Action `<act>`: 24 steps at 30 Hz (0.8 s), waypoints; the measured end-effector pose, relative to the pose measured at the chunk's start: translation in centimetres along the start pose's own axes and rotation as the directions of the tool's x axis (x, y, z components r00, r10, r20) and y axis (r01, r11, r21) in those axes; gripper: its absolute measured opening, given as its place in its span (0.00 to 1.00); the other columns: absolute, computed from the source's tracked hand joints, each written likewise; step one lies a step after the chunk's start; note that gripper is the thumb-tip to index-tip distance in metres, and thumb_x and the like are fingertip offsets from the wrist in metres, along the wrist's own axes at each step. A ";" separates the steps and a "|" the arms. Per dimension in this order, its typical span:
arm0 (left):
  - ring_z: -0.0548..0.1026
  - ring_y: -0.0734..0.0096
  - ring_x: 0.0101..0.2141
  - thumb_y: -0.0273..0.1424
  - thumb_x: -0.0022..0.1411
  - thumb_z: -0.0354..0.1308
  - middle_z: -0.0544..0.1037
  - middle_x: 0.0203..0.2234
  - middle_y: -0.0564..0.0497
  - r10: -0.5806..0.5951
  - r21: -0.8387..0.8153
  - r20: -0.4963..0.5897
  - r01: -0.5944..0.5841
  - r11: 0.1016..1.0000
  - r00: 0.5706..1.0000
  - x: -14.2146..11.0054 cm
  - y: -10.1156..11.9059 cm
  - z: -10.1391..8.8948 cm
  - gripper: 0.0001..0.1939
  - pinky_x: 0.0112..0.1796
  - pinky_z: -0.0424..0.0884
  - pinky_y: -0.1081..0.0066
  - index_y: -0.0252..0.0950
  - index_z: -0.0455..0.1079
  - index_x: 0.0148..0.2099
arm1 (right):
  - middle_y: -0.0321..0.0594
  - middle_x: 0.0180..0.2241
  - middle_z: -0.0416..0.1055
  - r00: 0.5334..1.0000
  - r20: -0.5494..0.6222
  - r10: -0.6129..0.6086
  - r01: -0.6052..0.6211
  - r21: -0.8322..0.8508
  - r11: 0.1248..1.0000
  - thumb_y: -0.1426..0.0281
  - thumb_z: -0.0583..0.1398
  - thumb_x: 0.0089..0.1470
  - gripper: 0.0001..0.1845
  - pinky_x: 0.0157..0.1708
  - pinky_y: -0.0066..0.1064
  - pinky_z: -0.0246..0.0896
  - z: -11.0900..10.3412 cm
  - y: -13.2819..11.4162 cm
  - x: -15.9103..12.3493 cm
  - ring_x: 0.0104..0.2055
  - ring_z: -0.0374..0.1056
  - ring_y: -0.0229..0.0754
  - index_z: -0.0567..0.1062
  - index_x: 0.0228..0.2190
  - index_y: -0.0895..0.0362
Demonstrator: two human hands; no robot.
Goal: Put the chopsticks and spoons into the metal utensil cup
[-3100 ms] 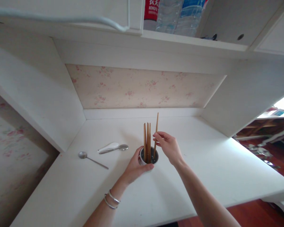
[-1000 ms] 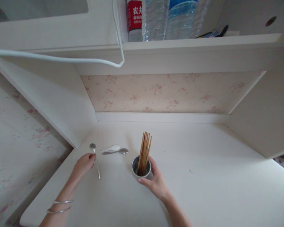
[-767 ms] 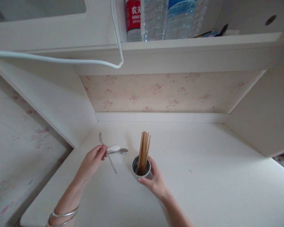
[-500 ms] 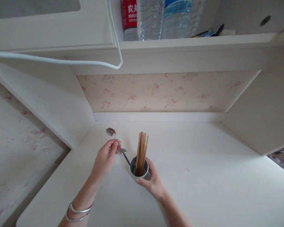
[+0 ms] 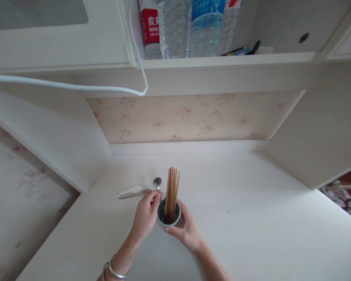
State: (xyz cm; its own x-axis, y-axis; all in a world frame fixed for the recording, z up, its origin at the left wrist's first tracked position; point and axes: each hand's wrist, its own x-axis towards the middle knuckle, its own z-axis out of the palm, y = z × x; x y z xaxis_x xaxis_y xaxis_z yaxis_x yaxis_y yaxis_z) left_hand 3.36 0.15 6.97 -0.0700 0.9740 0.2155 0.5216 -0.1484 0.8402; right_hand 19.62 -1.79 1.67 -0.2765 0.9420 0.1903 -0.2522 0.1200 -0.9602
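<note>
My left hand [image 5: 146, 214] pinches a metal spoon [image 5: 157, 182] near its bowl. The bowl points up and the handle reaches down into a round metal cup [image 5: 163, 225]. Several wooden chopsticks [image 5: 171, 191] stand in the cup, leaning slightly. Wrapped around the cup's right side, my right hand [image 5: 188, 230] holds it. On the tabletop left of the cup lie a white spoon [image 5: 131, 191] and a thin metal utensil [image 5: 127, 196], whose right end is partly hidden behind my left hand.
The white tabletop [image 5: 236, 187] has side panels and a floral wall behind it. Overhead is a shelf [image 5: 222, 58] with several plastic bottles [image 5: 175, 31]. A white cable [image 5: 114, 89] hangs at the upper left, in front of a cabinet door [image 5: 61, 47].
My left hand has moved right to the cup, and the spoon's handle has gone down inside it, more upright. The utensils on the tabletop show more fully. The camera view has shifted.
</note>
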 end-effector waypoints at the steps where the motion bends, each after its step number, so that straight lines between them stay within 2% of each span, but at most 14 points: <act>1: 0.75 0.64 0.39 0.40 0.66 0.47 0.78 0.37 0.46 0.013 -0.005 0.007 -0.013 1.000 1.000 -0.2 -0.2 0.2 0.16 0.39 0.70 0.69 0.37 0.72 0.39 | 0.45 0.57 0.66 1.000 0.002 -0.007 0.007 0.011 1.000 0.64 0.71 0.40 0.43 0.60 0.49 0.51 0.1 0.0 0.0 0.59 0.60 0.53 0.63 0.56 0.52; 6: 0.74 0.63 0.43 0.40 0.65 0.48 0.76 0.41 0.45 0.021 -0.051 0.025 -0.019 0.999 0.999 -0.7 -0.8 0.2 0.16 0.39 0.72 0.69 0.38 0.74 0.41 | 0.46 0.56 0.66 1.000 0.011 -0.014 0.013 0.052 0.999 0.63 0.72 0.40 0.43 0.60 0.49 0.51 0.3 0.2 0.1 0.59 0.61 0.54 0.63 0.56 0.52; 11: 0.73 0.62 0.46 0.41 0.64 0.50 0.75 0.44 0.45 -0.054 -0.149 0.081 0.066 0.987 0.995 -0.8 -1.1 -0.1 0.17 0.43 0.72 0.67 0.38 0.74 0.46 | 0.46 0.57 0.66 0.999 0.040 0.000 -0.002 0.051 0.999 0.61 0.71 0.42 0.42 0.59 0.49 0.53 0.4 -0.5 0.2 0.58 0.61 0.55 0.64 0.56 0.52; 14: 0.72 0.60 0.49 0.42 0.63 0.52 0.74 0.49 0.45 -0.095 -0.273 0.170 0.140 0.952 0.981 -1.4 -1.3 -0.4 0.18 0.47 0.70 0.65 0.39 0.72 0.50 | 0.46 0.57 0.66 0.996 0.085 0.014 -0.015 0.018 1.000 0.59 0.69 0.44 0.41 0.59 0.50 0.53 0.3 -1.4 0.4 0.59 0.61 0.55 0.63 0.57 0.51; 16: 0.68 0.58 0.55 0.42 0.61 0.56 0.69 0.56 0.44 -0.081 -0.389 0.296 0.198 0.900 0.952 -1.9 -1.5 -0.7 0.24 0.52 0.66 0.63 0.40 0.66 0.58 | 0.46 0.58 0.64 0.995 0.100 0.014 -0.010 -0.035 0.999 0.59 0.69 0.45 0.40 0.59 0.51 0.52 0.1 -2.0 0.6 0.60 0.59 0.56 0.63 0.58 0.51; 19: 0.59 0.55 0.61 0.38 0.54 0.64 0.59 0.63 0.43 -0.008 -0.512 0.464 0.276 0.814 0.886 -2.6 -1.9 -0.8 0.40 0.58 0.60 0.60 0.40 0.53 0.66 | 0.45 0.59 0.63 0.994 0.110 0.025 -0.008 -0.151 0.989 0.60 0.68 0.46 0.39 0.60 0.51 0.49 -0.6 -2.5 0.6 0.61 0.58 0.56 0.64 0.58 0.52; 22: 0.59 0.53 0.61 0.36 0.49 0.69 0.58 0.63 0.41 0.025 -0.548 0.475 0.273 0.791 0.880 -2.7 -2.4 -0.4 0.46 0.59 0.57 0.57 0.39 0.52 0.66 | 0.44 0.61 0.60 0.994 0.101 0.052 -0.021 -0.282 0.959 0.63 0.67 0.47 0.40 0.62 0.54 0.44 -1.6 -2.5 0.2 0.63 0.53 0.56 0.61 0.60 0.50; 24: 0.63 0.52 0.59 0.36 0.50 0.69 0.62 0.61 0.41 0.030 -0.569 0.450 0.261 0.780 0.893 -2.4 -2.6 0.0 0.44 0.58 0.58 0.56 0.39 0.54 0.65 | 0.43 0.64 0.54 0.993 0.097 0.068 -0.031 -0.335 0.942 0.66 0.67 0.48 0.46 0.62 0.57 0.42 -2.3 -2.5 -0.4 0.64 0.51 0.55 0.52 0.63 0.46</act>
State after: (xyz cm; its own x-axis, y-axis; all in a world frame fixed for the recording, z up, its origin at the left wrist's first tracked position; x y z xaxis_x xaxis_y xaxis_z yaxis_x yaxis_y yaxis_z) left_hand 2.22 -1.76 4.30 0.3358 0.9419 -0.0064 -0.0950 0.0406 0.9946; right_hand 22.54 -1.75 3.54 -0.3818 0.9130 0.1440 0.0821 0.1886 -0.9786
